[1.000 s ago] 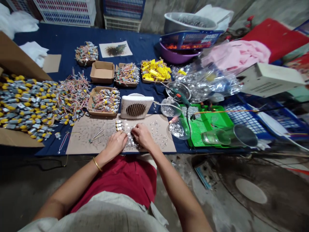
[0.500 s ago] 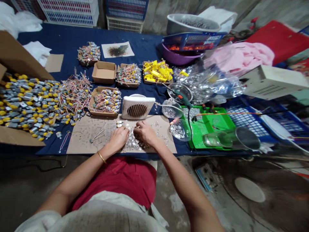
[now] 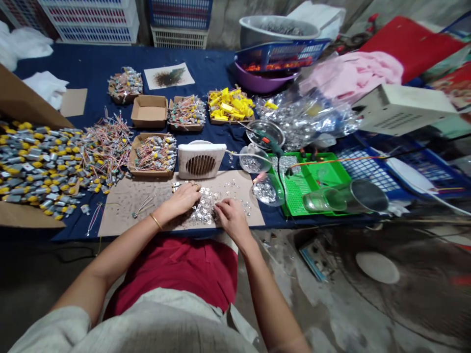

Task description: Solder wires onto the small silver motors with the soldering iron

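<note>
My left hand (image 3: pixel 186 198) rests over the left side of a scatter of small shiny metal pieces (image 3: pixel 204 208), its fingers curled together; whatever is under them is hidden. At the right edge of the scatter, my right hand (image 3: pixel 231 215) has thumb and fingertips pinched down among the pieces. What lies between those fingertips is too small to make out. Just beyond the left hand, small motors (image 3: pixel 175 186) are partly covered by it. All this is on a flat cardboard sheet (image 3: pixel 121 215), where a few wired parts (image 3: pixel 145 205) lie to the left.
A white fan (image 3: pixel 201 162) stands behind the hands. Left are heaped motors (image 3: pixel 40 166) and a carton of wired motors (image 3: pixel 152 153). On the right sit a bowl of metal pieces (image 3: pixel 265 191), a green tray (image 3: pixel 294 198) and a soldering iron (image 3: pixel 270 144).
My right hand has drawn back toward me and slightly right, apart from the left. My left hand has moved forward, covering more of the motors. The whole view has shifted slightly.
</note>
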The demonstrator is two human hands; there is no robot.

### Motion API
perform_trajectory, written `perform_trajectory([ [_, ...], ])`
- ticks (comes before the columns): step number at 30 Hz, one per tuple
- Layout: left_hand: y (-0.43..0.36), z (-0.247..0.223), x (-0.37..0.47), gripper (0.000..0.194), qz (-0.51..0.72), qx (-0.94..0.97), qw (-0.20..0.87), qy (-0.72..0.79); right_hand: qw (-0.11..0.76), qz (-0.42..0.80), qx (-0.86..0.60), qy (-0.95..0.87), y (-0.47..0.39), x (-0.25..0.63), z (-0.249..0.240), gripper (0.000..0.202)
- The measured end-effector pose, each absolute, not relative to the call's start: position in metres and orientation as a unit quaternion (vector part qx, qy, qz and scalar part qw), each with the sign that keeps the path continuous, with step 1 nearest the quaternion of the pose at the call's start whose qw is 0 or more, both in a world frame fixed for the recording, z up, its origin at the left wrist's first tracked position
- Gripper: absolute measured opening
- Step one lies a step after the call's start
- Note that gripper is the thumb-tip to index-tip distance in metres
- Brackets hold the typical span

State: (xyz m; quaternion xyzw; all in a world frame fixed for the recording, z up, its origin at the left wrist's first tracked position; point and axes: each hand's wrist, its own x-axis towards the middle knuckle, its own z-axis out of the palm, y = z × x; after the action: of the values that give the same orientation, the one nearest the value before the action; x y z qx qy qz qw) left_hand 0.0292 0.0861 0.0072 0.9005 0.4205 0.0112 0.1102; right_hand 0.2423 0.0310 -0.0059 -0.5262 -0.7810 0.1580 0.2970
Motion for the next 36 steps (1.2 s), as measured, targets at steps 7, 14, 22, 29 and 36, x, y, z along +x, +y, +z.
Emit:
perform_trajectory([
  [7, 0.085, 0.007, 0.023, 0.018, 0.020, 0.903, 0.068, 0.423, 0.323, 0.173, -0.555, -0.747, 0.013, 0.231, -0.016, 0.021],
  [14, 0.102, 0.018, 0.021, 0.018, -0.014, 0.943, 0.070, 0.326, 0.329, 0.176, -0.567, -0.734, 0.014, 0.225, -0.019, 0.022],
  [22, 0.095, 0.007, 0.023, 0.020, 0.007, 0.930, 0.048, 0.364, 0.330, 0.175, -0.590, -0.716, 0.005, 0.234, -0.020, 0.026],
  [29, 0.093, 0.015, 0.018, 0.018, 0.019, 0.924, 0.057, 0.377, 0.330, 0.177, -0.589, -0.716, 0.006, 0.233, -0.018, 0.027],
  [36, 0.099, 0.015, 0.023, 0.020, 0.001, 0.937, 0.034, 0.348, 0.332, 0.177, -0.590, -0.715, 0.004, 0.230, -0.017, 0.028],
])
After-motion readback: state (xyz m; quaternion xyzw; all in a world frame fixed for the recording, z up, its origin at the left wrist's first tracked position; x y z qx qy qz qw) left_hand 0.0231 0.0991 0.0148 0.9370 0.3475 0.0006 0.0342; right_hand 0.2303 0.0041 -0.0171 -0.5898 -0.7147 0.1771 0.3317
